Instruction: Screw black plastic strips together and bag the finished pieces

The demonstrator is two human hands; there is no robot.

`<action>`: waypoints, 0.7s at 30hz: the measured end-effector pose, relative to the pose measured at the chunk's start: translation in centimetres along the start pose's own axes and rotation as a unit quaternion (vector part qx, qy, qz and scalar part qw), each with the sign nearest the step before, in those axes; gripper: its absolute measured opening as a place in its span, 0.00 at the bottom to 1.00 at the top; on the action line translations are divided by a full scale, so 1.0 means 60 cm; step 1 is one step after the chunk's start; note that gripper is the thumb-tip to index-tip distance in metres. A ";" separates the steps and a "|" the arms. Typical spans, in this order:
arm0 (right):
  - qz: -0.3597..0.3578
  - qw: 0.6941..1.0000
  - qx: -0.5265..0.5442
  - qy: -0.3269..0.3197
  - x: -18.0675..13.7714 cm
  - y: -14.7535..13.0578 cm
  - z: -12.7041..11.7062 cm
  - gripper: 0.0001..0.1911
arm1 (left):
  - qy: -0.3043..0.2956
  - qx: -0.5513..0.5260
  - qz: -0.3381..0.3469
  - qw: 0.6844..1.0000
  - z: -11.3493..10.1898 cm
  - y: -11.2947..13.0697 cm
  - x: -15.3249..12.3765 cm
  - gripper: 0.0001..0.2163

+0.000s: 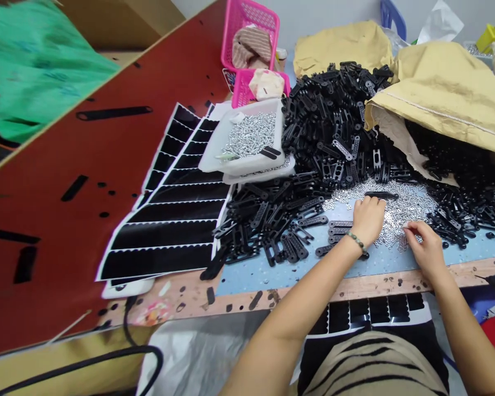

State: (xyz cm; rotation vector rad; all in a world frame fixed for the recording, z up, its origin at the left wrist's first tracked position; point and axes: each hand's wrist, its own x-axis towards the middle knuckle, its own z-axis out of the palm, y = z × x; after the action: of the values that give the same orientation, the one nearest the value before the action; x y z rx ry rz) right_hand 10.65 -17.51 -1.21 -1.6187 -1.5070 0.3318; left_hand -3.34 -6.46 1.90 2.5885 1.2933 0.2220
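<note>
Black strip (381, 195): just beyond left hand (367, 220) — long axis crosswise, left nearer.
Left fingers (372, 205): curled onto silver pieces (400, 208), grasp untellable.
Right hand (427, 250): fingertips among them, likewise.

Person, as seen from the head camera: visible parts and items worn.

1. Left hand (369, 217): bare. The left forearm (297, 313) is uncovered from the wrist to the picture's lower edge.
2. Single-strand bracelet of small round beads in dull green and grey (357, 240): worn snug around the left wrist; some beads look darker than others.
3. Right hand (427, 247): bare. The right forearm (466, 335) is uncovered from the wrist to the lower right corner.
4. Beige fabric garment with dark curved stripes (375, 366): shows at bottom centre between the forearms. Black fabric borders it on both sides; whether this is the same garment cannot be told.
</note>
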 end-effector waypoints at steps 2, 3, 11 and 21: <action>0.007 1.000 0.001 0.006 -0.003 0.005 -0.003 0.05 | 0.002 -0.005 -0.003 1.000 0.011 0.005 0.018 0.09; 0.010 1.000 0.001 0.008 -0.005 0.008 -0.004 0.05 | 0.003 -0.010 -0.002 1.000 0.015 0.006 0.023 0.10; 0.014 0.999 0.030 0.010 -0.001 -0.003 -0.004 0.06 | 0.022 -0.111 0.006 0.994 -0.009 -0.009 0.012 0.04; -0.085 0.981 0.081 -0.153 -0.026 -0.086 0.088 0.07 | 0.061 -0.290 0.033 0.955 -0.057 -0.055 -0.046 0.14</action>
State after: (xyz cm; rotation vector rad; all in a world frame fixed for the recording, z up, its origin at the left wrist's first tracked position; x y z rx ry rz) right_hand 3.13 -17.38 -1.08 -1.3433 -1.7870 0.6136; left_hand -8.32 -6.27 4.20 2.1355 0.9844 0.6727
